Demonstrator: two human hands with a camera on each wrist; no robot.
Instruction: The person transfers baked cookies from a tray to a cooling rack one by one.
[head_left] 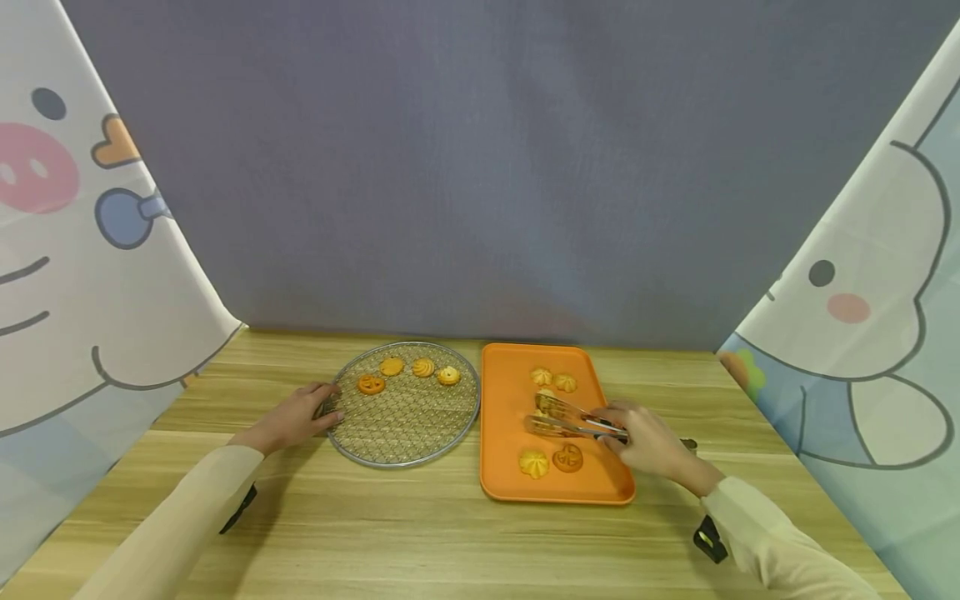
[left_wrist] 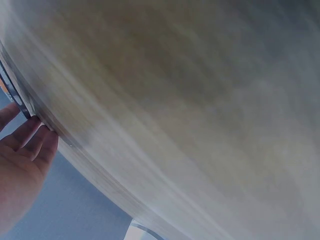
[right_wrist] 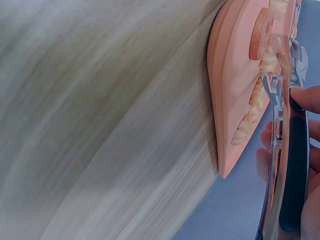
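soft even light, faint shadows, head view sharp, both wrist views motion-blurred

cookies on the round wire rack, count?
4. All on the wire rack's far half: pretzel-shaped one leftmost, then cookies at and. None appear hidden.

The tongs [head_left: 566, 417] are shiny metal with a matt black grip. At nine o'clock of the smooth orange plastic tray [head_left: 502, 417] lies a wire-mesh metal rack [head_left: 405, 417], both on a wood-grain counter [head_left: 420, 533].
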